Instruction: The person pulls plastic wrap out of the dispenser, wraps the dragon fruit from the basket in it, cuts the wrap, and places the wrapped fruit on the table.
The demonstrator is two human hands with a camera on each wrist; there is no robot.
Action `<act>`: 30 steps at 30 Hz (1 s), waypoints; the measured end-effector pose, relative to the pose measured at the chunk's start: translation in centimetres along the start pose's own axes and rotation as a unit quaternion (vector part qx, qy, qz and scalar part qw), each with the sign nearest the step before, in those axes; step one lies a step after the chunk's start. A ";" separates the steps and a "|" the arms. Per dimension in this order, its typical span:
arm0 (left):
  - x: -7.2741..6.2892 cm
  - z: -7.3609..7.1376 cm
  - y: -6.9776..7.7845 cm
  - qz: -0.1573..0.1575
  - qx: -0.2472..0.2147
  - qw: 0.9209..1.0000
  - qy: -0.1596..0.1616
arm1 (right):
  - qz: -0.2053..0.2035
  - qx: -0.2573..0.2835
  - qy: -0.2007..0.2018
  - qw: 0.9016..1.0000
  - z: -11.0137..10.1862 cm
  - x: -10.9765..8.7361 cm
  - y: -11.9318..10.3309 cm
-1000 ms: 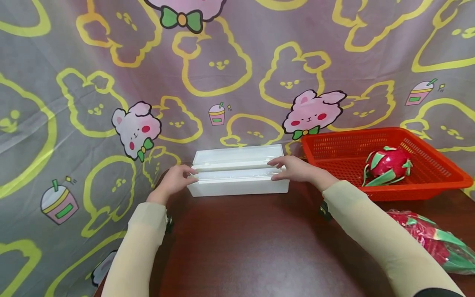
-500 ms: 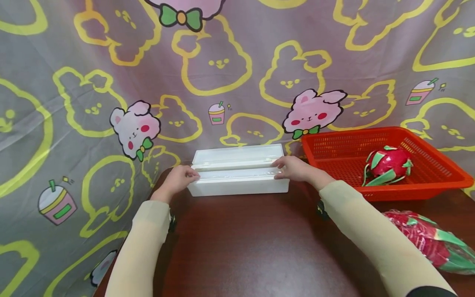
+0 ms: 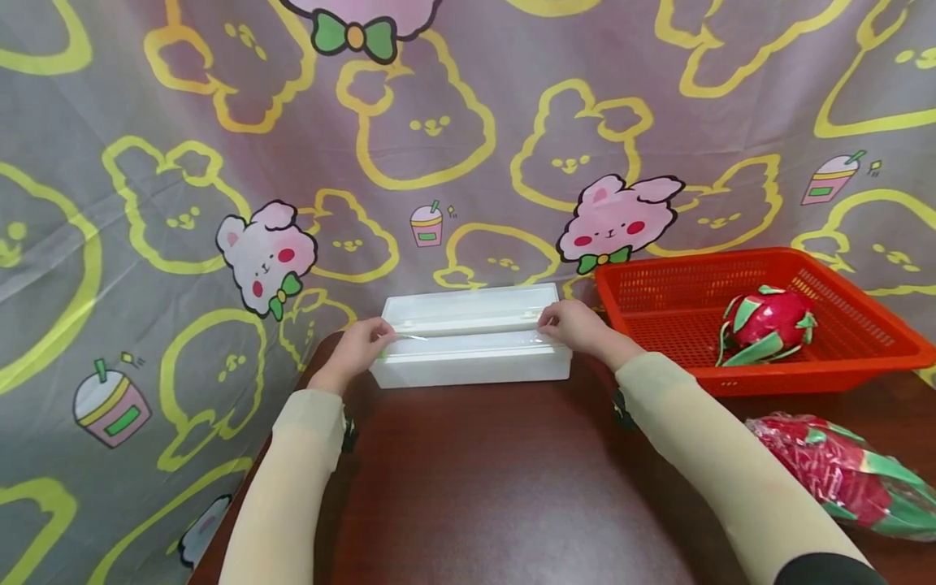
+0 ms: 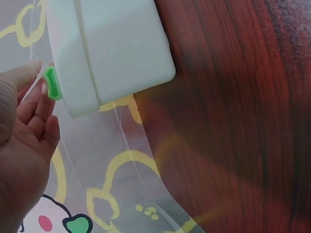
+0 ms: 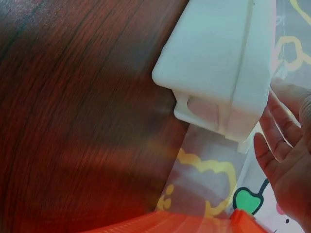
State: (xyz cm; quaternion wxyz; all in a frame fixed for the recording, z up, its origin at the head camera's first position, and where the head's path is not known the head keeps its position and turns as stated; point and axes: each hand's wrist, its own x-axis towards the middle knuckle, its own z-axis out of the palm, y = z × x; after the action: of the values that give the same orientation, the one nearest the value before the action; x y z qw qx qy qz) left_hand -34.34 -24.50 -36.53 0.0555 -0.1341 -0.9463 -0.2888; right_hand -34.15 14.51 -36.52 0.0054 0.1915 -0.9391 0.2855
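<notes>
A long white cling film dispenser (image 3: 471, 370) lies on the table with its lid (image 3: 468, 305) tipped up behind it. Over its opening, clear cling film (image 3: 504, 340) shows as glints between my hands. My left hand (image 3: 358, 345) pinches the film's edge at the left end, thumb against fingers. Beside those fingertips, the left wrist view shows a green end piece (image 4: 52, 83) on the box. At the right end my right hand (image 3: 574, 325) pinches the film too; its fingers (image 5: 279, 124) are next to the box's edge in the right wrist view.
A red plastic basket (image 3: 841, 378) stands at the back right with a dragon fruit (image 3: 771, 319) inside. Nearer, by my right forearm, lies a dragon fruit wrapped in film (image 3: 841, 475). A patterned cloth (image 3: 468, 162) hangs behind the brown table (image 3: 483, 479).
Both hands have gone from spread fingers at the dispenser's ends to pinching the film, and have lifted its edge slightly up and back. The box has hardly moved.
</notes>
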 end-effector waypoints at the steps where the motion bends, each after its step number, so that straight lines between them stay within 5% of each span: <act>1: 0.0 0.0 0.0 0.000 -0.001 1.000 0.003 | 0.007 0.001 0.004 1.000 -0.1 0.0 -0.1; 30: 0.6 -1.5 1.4 -0.032 -0.072 0.996 0.050 | -0.017 0.081 0.069 0.994 -1.7 1.1 -1.4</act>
State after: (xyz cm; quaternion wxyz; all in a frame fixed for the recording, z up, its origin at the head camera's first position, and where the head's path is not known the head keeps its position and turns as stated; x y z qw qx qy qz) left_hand -34.45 -24.16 -34.43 0.0838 -0.0931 -0.9230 -0.3638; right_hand -34.81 13.92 -34.20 0.0593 0.1871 -0.9069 0.3728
